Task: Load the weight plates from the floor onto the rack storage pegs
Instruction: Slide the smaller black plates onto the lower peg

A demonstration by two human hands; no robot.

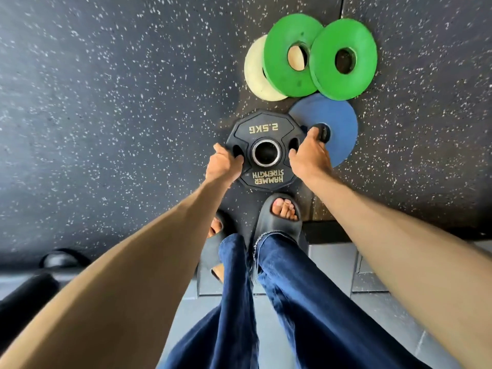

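The black plate (262, 129), marked 2.5KG, lies on the speckled floor (119, 115) just ahead of the person's sandalled feet (285, 213); the left grip (225, 162) curls its fingers into the plate's left slot; the right grip (310, 153) holds the right edge, thumb in the slot, fingertips over the hub of the blue plate (340, 118) just beside it; two green plates (282, 78) and a cream plate (254, 73) lie beyond, overlapping.

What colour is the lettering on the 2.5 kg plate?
Gold on black; the head view shows the lettering clearly on the 2.5 kg plate.
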